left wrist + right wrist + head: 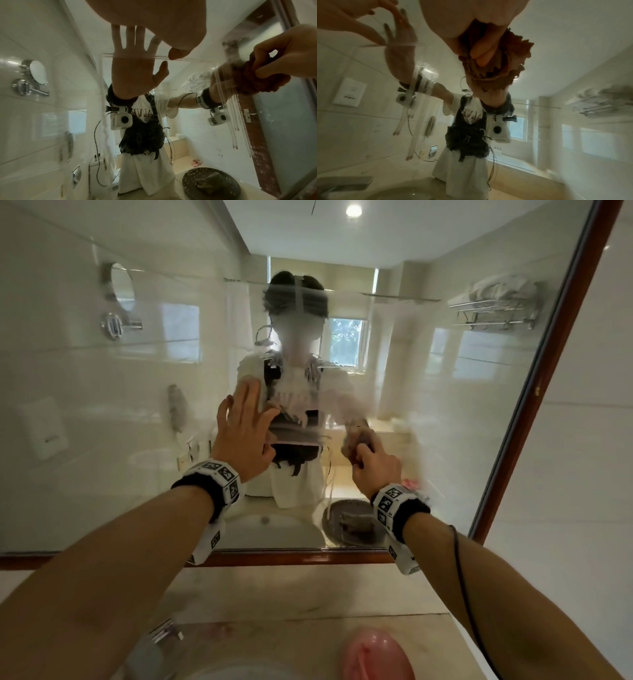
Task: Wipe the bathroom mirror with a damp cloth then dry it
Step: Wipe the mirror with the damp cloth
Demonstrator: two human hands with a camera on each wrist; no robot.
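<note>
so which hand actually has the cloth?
The right hand: its fingers are curled round the bunched brown cloth against the mirror. The left hand holds nothing, its fingers straight on the glass.

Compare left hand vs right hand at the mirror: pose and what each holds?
The left hand is spread flat, fingers straight, holding nothing; the right hand is curled around a bunched brown cloth. The left hand meets the mirror with bare fingers; the right hand meets it through the cloth. Left sits slightly higher. Both wear marker-tagged wristbands.
</note>
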